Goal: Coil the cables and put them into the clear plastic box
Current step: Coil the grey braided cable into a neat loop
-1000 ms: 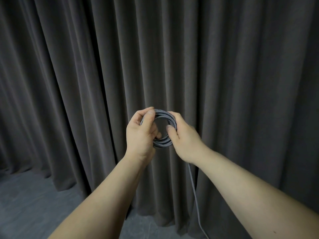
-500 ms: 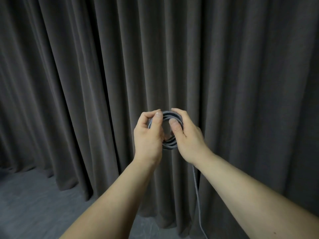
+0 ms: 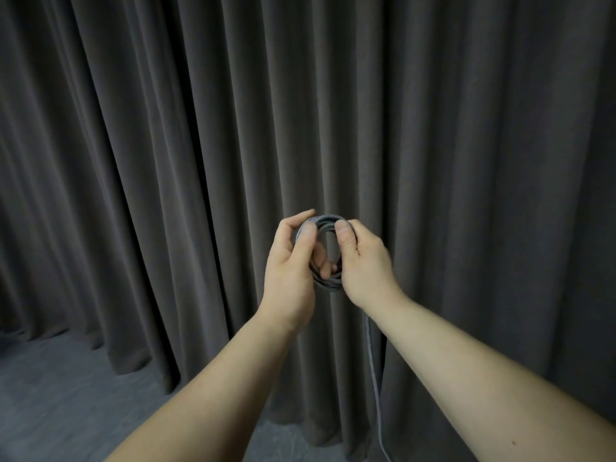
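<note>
curtain [image 3: 166, 161] – dark, pleated | floor [image 3: 66, 395] – grey | both hands' fingers clamp cable coil [image 3: 328, 285]

Left hand [image 3: 293, 261] and right hand [image 3: 363, 261] raised — fingers curled, pinching

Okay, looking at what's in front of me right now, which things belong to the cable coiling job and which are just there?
Part of the job:
- gray braided cable, coiled, loose end hanging down
- left hand, gripping the coil
- right hand, pinching the coil

Just there:
- dark curtain
- gray floor

The clear plastic box is not in view.
</note>
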The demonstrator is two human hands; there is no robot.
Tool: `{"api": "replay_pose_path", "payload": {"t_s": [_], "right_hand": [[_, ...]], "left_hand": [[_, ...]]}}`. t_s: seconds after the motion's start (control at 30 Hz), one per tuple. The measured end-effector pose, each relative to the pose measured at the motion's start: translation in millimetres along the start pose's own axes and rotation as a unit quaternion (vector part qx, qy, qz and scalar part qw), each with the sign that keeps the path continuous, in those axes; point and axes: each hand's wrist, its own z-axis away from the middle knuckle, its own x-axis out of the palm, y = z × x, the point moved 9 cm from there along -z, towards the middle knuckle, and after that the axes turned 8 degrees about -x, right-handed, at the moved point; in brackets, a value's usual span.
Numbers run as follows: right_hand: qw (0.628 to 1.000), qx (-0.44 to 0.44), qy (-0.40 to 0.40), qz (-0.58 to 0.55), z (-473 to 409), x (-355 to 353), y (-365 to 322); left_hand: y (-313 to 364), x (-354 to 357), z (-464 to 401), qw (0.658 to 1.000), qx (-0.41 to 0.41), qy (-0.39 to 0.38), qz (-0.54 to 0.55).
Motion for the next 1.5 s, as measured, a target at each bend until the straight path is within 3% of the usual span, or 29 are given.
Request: {"api": "replay_pose_path", "payload": {"t_s": [0.17,0.27,0.37,0.4,0.47,0.57,0.6,0.67,0.73,0.77,0.83,0.97,1.03,1.17,1.23,1.33,1.5], "right_hand": [[0.997,-0.024,-0.070,-0.027,-4,17,-13],[0.969,0.058,-0.201,-0.133,6,37,-1],[0.928,0.135,-0.312,-0.150,31,42,16],[0.927,0.152,-0.304,-0.160,34,38,21],[0.947,0.174,-0.208,-0.174,25,21,33],[0.997,0.077,-0.007,-0.017,-1,-22,26],[0.997,0.009,0.007,0.082,-6,-27,8],[0.951,-0.111,-0.073,0.280,-7,-11,-30],[0.874,-0.176,-0.182,0.414,1,18,-48],[0.842,-0.204,-0.228,0.444,7,31,-54],[0.816,-0.248,-0.310,0.420,20,50,-69],[0.855,-0.223,-0.416,0.214,25,59,-104],[0.877,-0.183,-0.430,0.113,14,56,-109],[0.935,-0.139,-0.323,-0.055,-10,40,-103],[0.954,-0.119,-0.250,-0.111,-17,35,-95],[0.976,-0.094,-0.164,-0.111,-23,29,-81],[0.994,-0.055,-0.093,0.001,-29,18,-65]], "left_hand": [[19,-22,-9,0.995,0.042,0.088,-0.030],[36,-46,-19,0.988,0.079,0.126,-0.047],[52,-77,-28,0.979,0.097,0.177,-0.039],[59,-86,-29,0.976,0.100,0.192,-0.034],[65,-105,-33,0.969,0.098,0.224,-0.035],[66,-116,-36,0.963,0.094,0.240,-0.072],[65,-116,-36,0.963,0.096,0.239,-0.083],[63,-114,-35,0.960,0.099,0.241,-0.101],[69,-106,-31,0.955,0.109,0.240,-0.136],[71,-100,-28,0.953,0.117,0.233,-0.157],[74,-90,-23,0.946,0.133,0.214,-0.202],[69,-79,-16,0.942,0.135,0.181,-0.247],[60,-79,-18,0.960,0.096,0.156,-0.214],[44,-66,-17,0.996,0.014,0.070,-0.046],[43,-58,-13,0.998,0.006,0.052,-0.036],[37,-52,-10,0.999,-0.015,0.042,-0.002],[25,-43,-7,0.997,-0.051,0.020,0.046]]}}
